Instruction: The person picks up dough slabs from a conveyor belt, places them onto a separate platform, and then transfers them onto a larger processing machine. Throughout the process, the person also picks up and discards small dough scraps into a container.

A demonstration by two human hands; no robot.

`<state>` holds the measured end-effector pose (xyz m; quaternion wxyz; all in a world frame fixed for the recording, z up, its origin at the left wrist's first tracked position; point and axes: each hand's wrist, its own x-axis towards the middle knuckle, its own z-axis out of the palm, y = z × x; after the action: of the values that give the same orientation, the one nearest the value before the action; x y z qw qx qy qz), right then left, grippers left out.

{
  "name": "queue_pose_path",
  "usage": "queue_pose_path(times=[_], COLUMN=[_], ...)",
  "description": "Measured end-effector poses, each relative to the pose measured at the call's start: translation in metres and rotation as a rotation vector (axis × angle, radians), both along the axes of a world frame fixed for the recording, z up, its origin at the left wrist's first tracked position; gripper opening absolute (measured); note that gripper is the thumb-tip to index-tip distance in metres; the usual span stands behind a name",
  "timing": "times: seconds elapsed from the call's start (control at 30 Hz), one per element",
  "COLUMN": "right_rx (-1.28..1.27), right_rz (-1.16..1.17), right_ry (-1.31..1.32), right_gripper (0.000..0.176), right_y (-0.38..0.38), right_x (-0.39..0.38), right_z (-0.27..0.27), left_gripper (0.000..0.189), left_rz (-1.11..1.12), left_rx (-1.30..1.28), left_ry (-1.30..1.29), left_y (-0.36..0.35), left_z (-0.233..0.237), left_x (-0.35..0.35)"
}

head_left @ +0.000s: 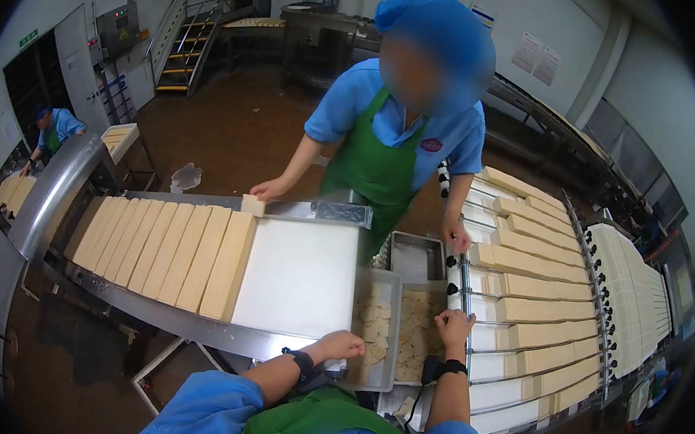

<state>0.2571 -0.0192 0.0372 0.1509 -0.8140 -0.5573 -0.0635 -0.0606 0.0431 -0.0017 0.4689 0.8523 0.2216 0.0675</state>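
Note:
My left hand, its fingers curled closed with nothing showing in them, is over the near end of the left conveyor's white belt, beside a grey bin of broken pale pieces. My right hand is open, fingers spread, at the metal rail of the right conveyor. Under its fingertips is the edge of a second bin of broken pieces. Long pale sliced blocks lie in lanes between rods on the right conveyor. A row of similar blocks stands on the left belt.
Across from me a co-worker in a green apron has one hand at a small pale piece by the left belt and the other near the right rail. An empty-looking metal tray sits between conveyors. Another person works far left.

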Motion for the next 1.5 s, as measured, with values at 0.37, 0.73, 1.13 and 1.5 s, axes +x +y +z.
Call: queue_pose_path(times=[0.37, 0.73, 1.13, 1.5], right_rx=[-0.016, -0.002, -0.003, -0.106], right_rz=[-0.005, 0.000, -0.004, -0.027], right_ry=[-0.012, -0.004, -0.008, 0.112], right_gripper=[0.016, 0.017, 0.016, 0.015], right_y=[0.001, 0.001, 0.000, 0.002], right_x=[0.000, 0.001, 0.002, 0.013], right_z=[-0.003, -0.002, -0.005, 0.001], left_gripper=[0.019, 0.018, 0.015, 0.030], left_rz=[0.014, -0.003, -0.062, 1.063], left_rx=[-0.031, -0.023, -0.116, 0.222], left_ry=[0.000, -0.014, -0.048, -0.324], left_y=[0.000, 0.000, 0.006, 0.016], left_z=[-0.001, 0.002, 0.004, 0.000], left_x=[-0.002, -0.001, -0.004, -0.123])
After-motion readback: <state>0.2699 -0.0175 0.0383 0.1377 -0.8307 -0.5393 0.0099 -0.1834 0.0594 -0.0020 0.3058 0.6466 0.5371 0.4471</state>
